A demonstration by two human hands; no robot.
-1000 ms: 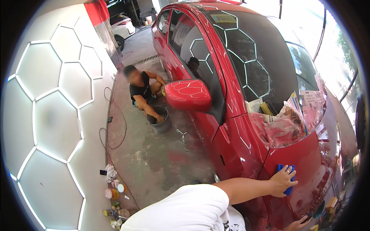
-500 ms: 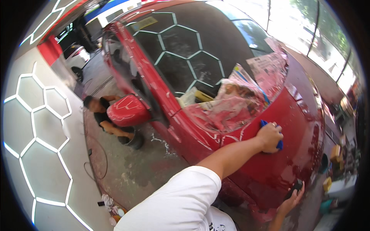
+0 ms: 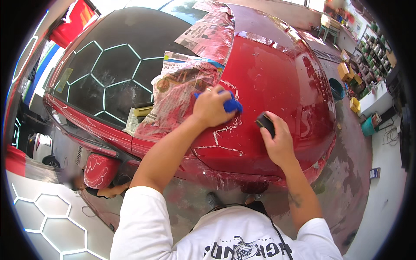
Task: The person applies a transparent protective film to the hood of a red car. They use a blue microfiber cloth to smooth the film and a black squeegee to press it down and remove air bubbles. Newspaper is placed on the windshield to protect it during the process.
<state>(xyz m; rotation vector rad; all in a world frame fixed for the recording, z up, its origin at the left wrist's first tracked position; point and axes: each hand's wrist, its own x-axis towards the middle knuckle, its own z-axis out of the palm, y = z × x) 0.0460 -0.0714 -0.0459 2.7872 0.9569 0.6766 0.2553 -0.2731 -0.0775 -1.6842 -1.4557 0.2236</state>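
My left hand [image 3: 211, 108] is closed on a blue cloth [image 3: 233, 105], pressing it against the red car hood [image 3: 271, 73] close to the windshield edge. In my right hand [image 3: 279, 141] is a small black block [image 3: 265, 124], possibly a sanding block, gripped between thumb and fingers. That hand is over the hood, to the right of the cloth; whether the block touches the paint I cannot tell. Crumpled newspaper [image 3: 173, 93] lies along the base of the dark windshield [image 3: 117, 39], just left of my left hand. Water drops and bright reflections show on the hood.
A person [image 3: 110, 190] crouches beside the red side mirror [image 3: 100, 170] at left. Shelves of cans [image 3: 376, 54], yellow boxes [image 3: 345, 71] and a dark blue bucket [image 3: 336, 89] stand at right. A teal bucket [image 3: 369, 125] is nearer, by a white counter [image 3: 378, 97].
The view has swung toward the right. My right hand has come up from the hood's near front corner toward my left hand, still holding the black block. The blue cloth remains in my left hand.
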